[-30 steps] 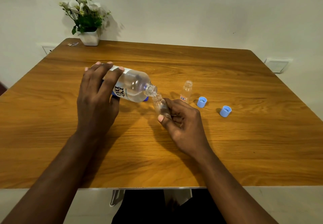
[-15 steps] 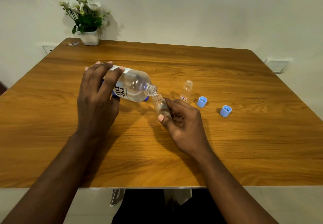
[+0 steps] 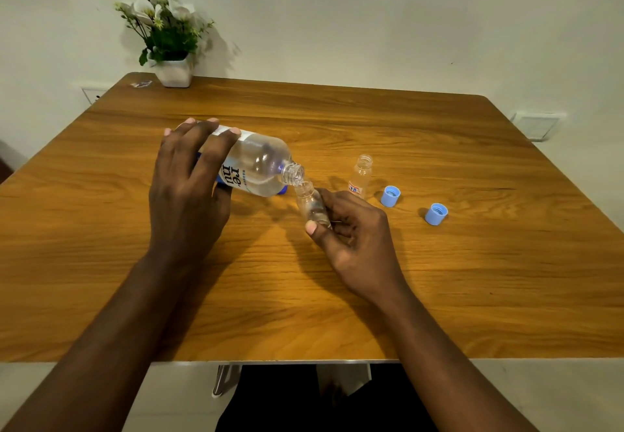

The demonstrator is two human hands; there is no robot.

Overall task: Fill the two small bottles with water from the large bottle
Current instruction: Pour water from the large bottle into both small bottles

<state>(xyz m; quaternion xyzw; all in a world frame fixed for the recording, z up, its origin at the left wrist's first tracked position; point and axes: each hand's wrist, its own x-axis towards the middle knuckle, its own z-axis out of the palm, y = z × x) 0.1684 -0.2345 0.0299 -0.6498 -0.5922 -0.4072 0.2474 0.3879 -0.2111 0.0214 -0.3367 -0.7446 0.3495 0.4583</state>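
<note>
My left hand (image 3: 189, 192) grips the large clear bottle (image 3: 260, 168) around its labelled body and holds it tipped almost flat, its open mouth pointing right. That mouth sits right over the neck of a small clear bottle (image 3: 312, 203), which my right hand (image 3: 354, 239) holds tilted towards it, just above the table. Some water shows inside the small bottle. The second small bottle (image 3: 360, 176), open and with a red-and-white label, stands upright on the table just behind my right hand.
Two light blue caps (image 3: 390, 196) (image 3: 436, 214) lie on the wooden table (image 3: 472, 279) to the right of the standing bottle. A dark blue cap (image 3: 283, 190) peeks out under the large bottle. A white pot of flowers (image 3: 172, 70) stands at the far left corner.
</note>
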